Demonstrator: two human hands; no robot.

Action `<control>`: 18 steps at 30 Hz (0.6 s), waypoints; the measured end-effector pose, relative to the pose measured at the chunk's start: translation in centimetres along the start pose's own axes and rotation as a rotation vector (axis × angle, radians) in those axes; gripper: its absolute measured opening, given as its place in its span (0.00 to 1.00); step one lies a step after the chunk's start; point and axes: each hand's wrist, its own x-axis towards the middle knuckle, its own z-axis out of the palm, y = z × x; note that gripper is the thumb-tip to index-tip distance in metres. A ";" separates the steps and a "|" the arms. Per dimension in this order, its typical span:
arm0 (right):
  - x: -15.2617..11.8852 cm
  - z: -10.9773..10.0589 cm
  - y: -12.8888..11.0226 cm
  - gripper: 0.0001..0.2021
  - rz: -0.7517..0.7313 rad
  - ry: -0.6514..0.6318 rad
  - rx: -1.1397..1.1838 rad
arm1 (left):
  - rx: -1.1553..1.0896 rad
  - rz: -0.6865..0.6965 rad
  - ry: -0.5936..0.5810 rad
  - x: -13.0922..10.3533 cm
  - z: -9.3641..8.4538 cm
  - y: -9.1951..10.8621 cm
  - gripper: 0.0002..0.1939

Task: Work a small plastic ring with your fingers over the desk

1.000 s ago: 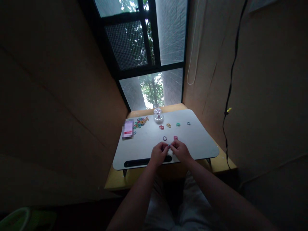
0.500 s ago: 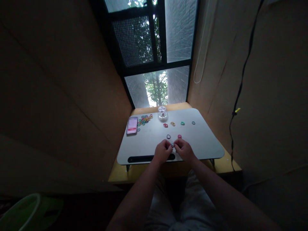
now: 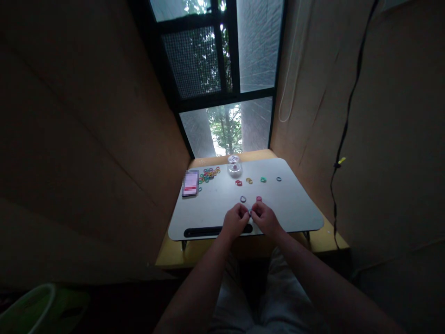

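Note:
My left hand (image 3: 235, 220) and my right hand (image 3: 265, 219) meet near the front edge of the white table. Pinched between the fingertips of both is a small pale-bluish hair tie (image 3: 250, 212), mostly hidden by the fingers. Just beyond the hands lie a purplish-grey hair tie (image 3: 243, 199) and a pink one (image 3: 259, 198). Farther back, in a row, are red hair ties (image 3: 238, 183), yellow ones (image 3: 249, 180), green ones (image 3: 263, 179) and one dark blue-grey hair tie (image 3: 278, 179). A mixed pile of hair ties (image 3: 209, 174) sits at the back left.
A clear round container (image 3: 234, 168) stands at the table's back. The phone-like device (image 3: 190, 183) lies at the left edge. A black slot (image 3: 203, 231) runs along the front of the white folding table (image 3: 295, 208). Walls close in on both sides, and a black cable (image 3: 342, 139) hangs right.
Both hands stay together, with the hair tie shifting slightly between the fingertips. The whole view has tilted a little, so the table appears slightly lower.

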 end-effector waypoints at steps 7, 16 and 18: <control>-0.1 0.2 -0.1 0.05 0.004 0.003 0.030 | -0.022 0.009 -0.026 -0.2 -0.1 -0.1 0.08; -0.2 0.1 0.0 0.06 -0.015 -0.019 0.028 | -0.012 -0.008 0.016 -0.2 -0.2 0.6 0.05; -0.2 0.2 0.0 0.05 -0.016 -0.015 0.029 | -0.010 -0.017 0.030 -0.2 -0.1 0.6 0.04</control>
